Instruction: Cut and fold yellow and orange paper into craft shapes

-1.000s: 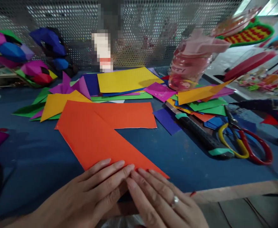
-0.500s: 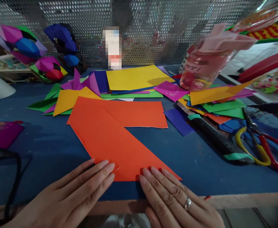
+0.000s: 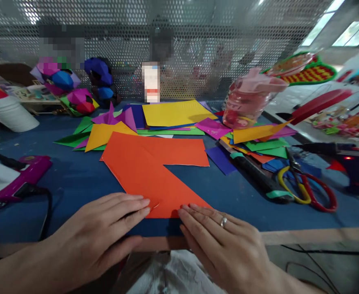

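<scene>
A folded sheet of orange paper (image 3: 145, 175) lies on the blue tabletop, one strip reaching right at the back and a slanted flap coming down to the front edge. My left hand (image 3: 106, 224) rests its extended fingertips on the flap's lower left part. On the lower right part lie the flat fingers of my right hand (image 3: 222, 241), which wears a ring. Neither hand grasps anything. A thin orange sliver (image 3: 155, 207) is beside my left fingertips.
Behind lie yellow paper (image 3: 173, 114) and coloured pieces. To the right are a cutter (image 3: 259, 175), scissors (image 3: 308, 188), a glue gun (image 3: 348, 163) and a pink bottle (image 3: 247, 98). A purple tool (image 3: 29, 175) and white cups (image 3: 14, 110) stand left.
The camera view has tilted up and shifted, bringing the glue gun at the right into fuller view. Both hands remain on the orange paper, their fingers a little flatter.
</scene>
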Demonstrator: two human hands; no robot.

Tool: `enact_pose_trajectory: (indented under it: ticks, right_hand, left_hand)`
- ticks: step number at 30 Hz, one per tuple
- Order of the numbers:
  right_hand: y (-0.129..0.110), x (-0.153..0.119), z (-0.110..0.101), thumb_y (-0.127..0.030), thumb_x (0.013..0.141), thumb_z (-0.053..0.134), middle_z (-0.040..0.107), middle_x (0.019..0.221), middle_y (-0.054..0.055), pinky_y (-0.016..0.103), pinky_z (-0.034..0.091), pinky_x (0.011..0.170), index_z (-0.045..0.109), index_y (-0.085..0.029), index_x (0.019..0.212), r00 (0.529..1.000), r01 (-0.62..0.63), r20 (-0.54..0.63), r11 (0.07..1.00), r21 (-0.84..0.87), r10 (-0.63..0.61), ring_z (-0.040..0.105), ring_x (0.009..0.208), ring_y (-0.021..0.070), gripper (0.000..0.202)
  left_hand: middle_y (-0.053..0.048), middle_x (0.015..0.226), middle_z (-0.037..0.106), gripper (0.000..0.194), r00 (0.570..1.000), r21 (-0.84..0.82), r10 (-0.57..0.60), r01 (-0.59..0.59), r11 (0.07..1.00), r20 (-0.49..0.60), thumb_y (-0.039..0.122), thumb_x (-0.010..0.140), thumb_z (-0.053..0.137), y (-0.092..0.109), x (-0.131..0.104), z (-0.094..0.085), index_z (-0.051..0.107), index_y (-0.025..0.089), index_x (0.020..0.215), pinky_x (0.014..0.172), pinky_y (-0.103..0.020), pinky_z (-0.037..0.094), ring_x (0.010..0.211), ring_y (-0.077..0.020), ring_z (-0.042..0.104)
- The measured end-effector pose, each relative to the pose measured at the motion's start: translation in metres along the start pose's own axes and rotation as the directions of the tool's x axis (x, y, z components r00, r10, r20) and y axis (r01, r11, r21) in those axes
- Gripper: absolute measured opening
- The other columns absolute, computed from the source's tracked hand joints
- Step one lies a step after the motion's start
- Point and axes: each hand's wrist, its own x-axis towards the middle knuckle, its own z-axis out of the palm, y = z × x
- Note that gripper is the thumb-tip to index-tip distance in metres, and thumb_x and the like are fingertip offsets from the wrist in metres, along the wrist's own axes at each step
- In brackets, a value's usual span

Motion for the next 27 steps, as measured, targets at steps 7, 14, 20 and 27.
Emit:
enact_pose_trajectory:
  ticks: [7, 14, 20, 27]
  right_hand:
    - [0.004, 0.008, -0.001, -0.010, 0.103, 0.048, 0.079, 0.096, 0.006, 0.029, 0.058, 0.063, 0.073, -0.010, 0.112, 0.994, 0.086, 0.069, 0.995, -0.053, -0.083, 0.074, 0.080, 0.0172, 0.027]
    - [-0.002, 0.002, 0.004, -0.007, 0.103, 0.044, 0.078, 0.097, 0.006, 0.030, 0.055, 0.070, 0.072, -0.010, 0.112, 0.998, 0.058, 0.030, 0.997, -0.059, -0.057, 0.073, 0.084, 0.0165, 0.029]
    - [-0.003, 0.002, 0.006, -0.011, 0.105, 0.046, 0.078, 0.095, 0.005, 0.031, 0.052, 0.069, 0.072, -0.009, 0.111, 0.999, 0.037, 0.003, 0.999, -0.035, -0.037, 0.072, 0.083, 0.0179, 0.027]
    - [-0.004, 0.000, 0.006, -0.010, 0.104, 0.045, 0.079, 0.096, 0.006, 0.032, 0.053, 0.072, 0.072, -0.007, 0.111, 0.999, 0.034, -0.032, 0.999, -0.024, -0.034, 0.073, 0.084, 0.0199, 0.028]
  left_hand:
    - [-0.008, 0.124, 0.069, 0.035, 0.995, -0.025, 0.004, -0.006, 1.000, -0.103, 0.020, 0.109, 0.041, -0.005, 0.016, 0.011, 0.062, 0.019, 0.136, 0.099, -0.032, 0.052, 0.112, -0.0205, 0.066]
    - [-0.004, 0.106, 0.064, 0.016, 0.994, -0.328, -0.080, 0.099, 0.940, 0.070, 0.019, 0.106, 0.051, -0.021, 0.044, 0.008, 0.066, 0.018, 0.107, 0.084, -0.026, 0.049, 0.095, -0.0159, 0.062]
    - [-0.003, 0.099, 0.064, 0.016, 0.992, -0.295, -0.053, 0.085, 0.952, 0.113, 0.017, 0.106, 0.050, -0.018, 0.051, 0.005, 0.063, 0.018, 0.098, 0.080, -0.027, 0.047, 0.090, -0.0169, 0.060]
    - [-0.008, 0.095, 0.065, 0.032, 0.990, 0.028, 0.122, -0.124, 0.992, 0.075, 0.007, 0.105, 0.035, -0.009, 0.054, 0.003, 0.063, 0.014, 0.092, 0.083, -0.036, 0.047, 0.089, -0.0231, 0.060]
